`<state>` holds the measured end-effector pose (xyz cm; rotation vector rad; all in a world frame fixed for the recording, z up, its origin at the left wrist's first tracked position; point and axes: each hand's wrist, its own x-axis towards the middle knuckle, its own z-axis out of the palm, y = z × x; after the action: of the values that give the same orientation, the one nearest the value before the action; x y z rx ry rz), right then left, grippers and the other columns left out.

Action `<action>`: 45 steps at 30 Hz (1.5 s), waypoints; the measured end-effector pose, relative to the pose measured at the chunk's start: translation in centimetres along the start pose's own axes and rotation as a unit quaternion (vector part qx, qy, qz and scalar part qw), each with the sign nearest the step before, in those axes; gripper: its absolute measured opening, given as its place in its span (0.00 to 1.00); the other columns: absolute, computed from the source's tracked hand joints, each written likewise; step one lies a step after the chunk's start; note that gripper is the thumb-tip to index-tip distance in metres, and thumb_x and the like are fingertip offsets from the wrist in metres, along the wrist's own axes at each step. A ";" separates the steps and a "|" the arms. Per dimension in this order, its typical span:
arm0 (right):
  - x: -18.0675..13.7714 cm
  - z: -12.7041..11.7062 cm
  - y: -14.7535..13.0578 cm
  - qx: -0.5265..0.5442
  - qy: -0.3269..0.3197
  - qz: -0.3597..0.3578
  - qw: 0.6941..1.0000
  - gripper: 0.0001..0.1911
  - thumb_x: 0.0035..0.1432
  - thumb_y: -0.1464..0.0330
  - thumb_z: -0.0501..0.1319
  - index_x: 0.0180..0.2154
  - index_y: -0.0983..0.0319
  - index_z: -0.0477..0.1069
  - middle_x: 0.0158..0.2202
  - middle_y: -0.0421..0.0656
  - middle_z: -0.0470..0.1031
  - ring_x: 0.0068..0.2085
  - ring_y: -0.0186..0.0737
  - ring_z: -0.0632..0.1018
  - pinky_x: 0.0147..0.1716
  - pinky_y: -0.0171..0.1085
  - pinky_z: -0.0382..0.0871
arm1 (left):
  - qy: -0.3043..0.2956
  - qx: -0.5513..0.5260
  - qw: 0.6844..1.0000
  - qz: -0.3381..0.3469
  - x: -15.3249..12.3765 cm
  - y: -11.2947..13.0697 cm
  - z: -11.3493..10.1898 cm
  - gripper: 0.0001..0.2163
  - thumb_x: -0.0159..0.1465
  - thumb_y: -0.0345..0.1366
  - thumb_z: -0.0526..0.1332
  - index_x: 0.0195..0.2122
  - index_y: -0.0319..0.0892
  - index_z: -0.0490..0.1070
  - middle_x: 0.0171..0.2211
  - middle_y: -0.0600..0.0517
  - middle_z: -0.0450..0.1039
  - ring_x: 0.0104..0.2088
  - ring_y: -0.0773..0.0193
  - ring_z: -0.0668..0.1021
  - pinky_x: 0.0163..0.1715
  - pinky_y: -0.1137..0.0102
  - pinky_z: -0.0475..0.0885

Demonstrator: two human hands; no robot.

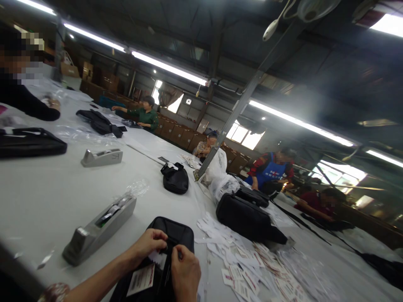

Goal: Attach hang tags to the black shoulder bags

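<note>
Head view, tilted, facing along table (37,197) (close)

Left hand (150,244) and right hand (185,269) bare, a reddish patterned sleeve (52,292) at the left elbow.

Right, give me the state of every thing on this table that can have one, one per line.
black bag, lying flat under both hands, hang tag on it.
left hand, fingers pinched shut on the black bag.
right hand, curled shut on the black bag.
near tape dispenser, upright, roll fitted.
far tape dispenser, upright, untouched.
paper tags, spread in a loose pile.
larger black bag, lying on its side.
</note>
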<state>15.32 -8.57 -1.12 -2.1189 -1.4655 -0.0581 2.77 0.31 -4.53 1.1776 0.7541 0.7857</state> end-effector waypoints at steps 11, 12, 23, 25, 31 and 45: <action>0.2 0.7 -0.2 -0.029 0.008 -0.001 1.000 0.12 0.54 0.66 0.55 0.26 0.54 0.76 0.23 0.45 0.78 0.25 0.45 0.77 0.22 0.36 0.54 | -0.089 0.053 0.994 -0.034 1.0 -0.1 -1.2 0.07 0.44 0.34 0.61 0.25 0.37 0.70 0.16 0.57 0.68 0.18 0.70 0.69 0.21 0.75 0.59; 0.3 0.7 -0.2 -0.036 0.009 -0.002 0.999 0.12 0.53 0.66 0.55 0.25 0.54 0.76 0.23 0.45 0.78 0.25 0.45 0.77 0.22 0.36 0.54 | -0.093 0.059 0.993 -0.033 1.1 0.0 -1.2 0.08 0.43 0.33 0.61 0.26 0.37 0.71 0.17 0.57 0.68 0.18 0.70 0.69 0.21 0.74 0.59; 1.6 1.3 -0.6 0.123 -0.055 -0.045 0.990 0.14 0.55 0.65 0.55 0.27 0.58 0.78 0.25 0.43 0.79 0.27 0.40 0.77 0.24 0.32 0.62 | -0.096 0.159 0.981 0.047 1.4 0.4 -1.3 0.09 0.49 0.36 0.56 0.15 0.39 0.67 0.13 0.58 0.62 0.18 0.71 0.63 0.19 0.75 0.54; 1.6 1.3 -0.1 0.180 -0.074 -0.040 0.980 0.14 0.56 0.63 0.55 0.29 0.59 0.78 0.25 0.42 0.79 0.27 0.39 0.77 0.25 0.32 0.64 | -0.062 0.181 0.979 0.067 1.2 0.4 -1.2 0.08 0.50 0.35 0.55 0.16 0.39 0.68 0.14 0.57 0.63 0.19 0.70 0.64 0.20 0.74 0.55; 1.5 -0.5 1.3 0.240 -0.048 0.007 0.970 0.13 0.53 0.67 0.56 0.38 0.62 0.76 0.31 0.44 0.79 0.33 0.40 0.78 0.35 0.35 0.70 | 0.060 0.233 0.960 0.142 -0.1 2.8 -1.9 0.12 0.58 0.42 0.54 0.31 0.41 0.72 0.25 0.54 0.71 0.28 0.65 0.70 0.29 0.73 0.62; 4.4 -0.6 -2.0 0.325 -0.077 -0.112 0.936 0.11 0.55 0.65 0.57 0.31 0.62 0.77 0.29 0.42 0.78 0.29 0.36 0.75 0.29 0.32 0.67 | -0.053 0.221 0.960 0.166 0.3 5.1 -1.1 0.12 0.61 0.43 0.50 0.33 0.41 0.67 0.25 0.56 0.65 0.27 0.67 0.66 0.30 0.72 0.62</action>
<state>15.53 -4.58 1.70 -1.4421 -1.5368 0.4577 1.30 2.11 0.17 1.7681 0.6685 0.8441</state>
